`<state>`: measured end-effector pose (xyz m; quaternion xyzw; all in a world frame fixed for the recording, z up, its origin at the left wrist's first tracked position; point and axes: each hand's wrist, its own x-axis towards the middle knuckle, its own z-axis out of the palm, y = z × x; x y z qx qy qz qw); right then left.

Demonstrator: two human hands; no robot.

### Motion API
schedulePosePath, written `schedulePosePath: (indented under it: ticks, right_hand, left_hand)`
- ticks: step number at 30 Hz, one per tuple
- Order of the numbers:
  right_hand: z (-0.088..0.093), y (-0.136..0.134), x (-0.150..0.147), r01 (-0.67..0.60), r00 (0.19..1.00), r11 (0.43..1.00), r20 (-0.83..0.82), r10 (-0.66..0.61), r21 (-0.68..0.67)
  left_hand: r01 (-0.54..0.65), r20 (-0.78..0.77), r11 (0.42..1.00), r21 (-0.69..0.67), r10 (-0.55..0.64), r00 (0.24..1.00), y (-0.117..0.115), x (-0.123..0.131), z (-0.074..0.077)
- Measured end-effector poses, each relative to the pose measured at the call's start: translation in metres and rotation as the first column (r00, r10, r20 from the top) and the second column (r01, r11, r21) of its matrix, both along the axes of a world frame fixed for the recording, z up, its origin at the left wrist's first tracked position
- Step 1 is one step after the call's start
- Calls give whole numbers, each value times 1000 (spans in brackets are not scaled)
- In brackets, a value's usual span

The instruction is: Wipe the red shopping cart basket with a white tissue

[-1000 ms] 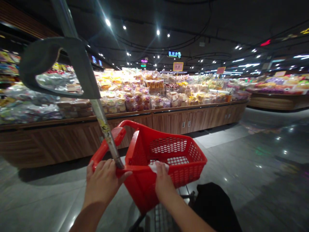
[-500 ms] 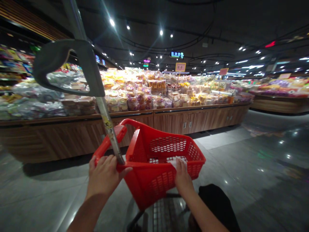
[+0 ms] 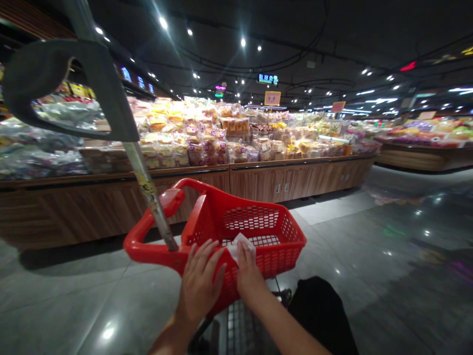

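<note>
A red plastic shopping basket point(image 3: 251, 219) with mesh walls sits on a wire cart point(image 3: 236, 330). My left hand point(image 3: 199, 283) is on the middle of its near rim, fingers hooked over the edge. My right hand point(image 3: 249, 268) pinches a white tissue point(image 3: 240, 247) against the inside of the same rim, just to the right of my left hand. Between my hands the tissue is crumpled. A metal pole point(image 3: 148, 192) with a grey loop handle point(image 3: 70, 84) rises from the basket's left corner, and neither hand touches it.
A long wooden counter point(image 3: 288, 182) piled with bagged baked goods point(image 3: 203, 143) stands ahead, with a yellow price sign point(image 3: 272, 98) above it. Another display counter point(image 3: 417, 158) is at the right. A black cloth point(image 3: 318, 315) lies at lower right above the polished grey floor point(image 3: 74, 296).
My left hand has moved from the basket's left corner to the middle of the near rim. My right hand with the tissue went right along the rim, then came back left.
</note>
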<state>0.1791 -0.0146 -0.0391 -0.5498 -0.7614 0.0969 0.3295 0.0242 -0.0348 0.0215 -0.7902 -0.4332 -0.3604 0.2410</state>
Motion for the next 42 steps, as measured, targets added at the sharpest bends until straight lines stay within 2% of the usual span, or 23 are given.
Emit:
schedulePosePath:
  ticks: [3, 5, 9, 12, 14, 17, 19, 21, 25, 27, 29, 31, 34, 37, 42]
  right_hand:
    - [-3, 3, 5, -15, 1000, 1000, 12, 15, -23]
    - [-11, 6, 19, 36, 999, 999, 11, -36, -26]
    - [-33, 14, 58, 256, 967, 963, -39, -253, 81]
    - [-43, 18, 60, 339, 941, 934, -56, -335, 110]
    - [-41, 18, 42, 279, 960, 956, -10, -280, 86]
    - [-32, 14, 11, 126, 989, 992, 74, -126, 13]
    - [-26, 11, 4, 100, 990, 994, 106, -96, -34]
    - [-25, 6, 13, 156, 980, 986, 132, -148, -59]
    - [-30, -1, 43, 343, 930, 937, 165, -328, -67]
    - [-30, -1, 43, 370, 921, 925, 166, -352, -92]
    - [-25, 1, 29, 303, 945, 946, 164, -283, -115]
    - [-17, 4, 8, 183, 973, 974, 166, -160, -135]
    - [-8, 6, -10, 80, 984, 982, 169, -51, -171]
    - [-13, 0, 7, 125, 980, 981, 175, -98, -147]
    - [-40, -10, 69, 345, 931, 927, 179, -318, -150]
  left_hand:
    - [-129, -64, 981, -146, 121, 991, 13, 24, 4]
    - [-209, -91, 960, -187, 195, 977, 19, 28, 7]
    - [-257, -144, 944, -208, 230, 962, 23, 16, 10]
    - [-302, -174, 940, -160, 274, 946, 28, 4, 7]
    - [-331, -189, 934, -133, 304, 934, 33, -4, 4]
    - [-347, -218, 926, -146, 312, 925, 40, -17, 3]
    - [-352, -233, 920, -170, 309, 922, 43, -26, 3]
    - [-360, -244, 914, -187, 311, 918, 45, -35, 5]
    - [-368, -264, 910, -193, 314, 912, 50, -49, 7]
    - [-368, -272, 910, -190, 311, 911, 52, -53, 6]
    - [-366, -279, 912, -187, 308, 910, 54, -57, 5]
    - [-365, -282, 912, -186, 306, 909, 55, -59, 5]
    - [-366, -284, 911, -191, 306, 909, 56, -62, 6]
    - [-365, -287, 910, -198, 303, 909, 57, -65, 7]
    - [-364, -285, 910, -197, 302, 910, 56, -67, 6]
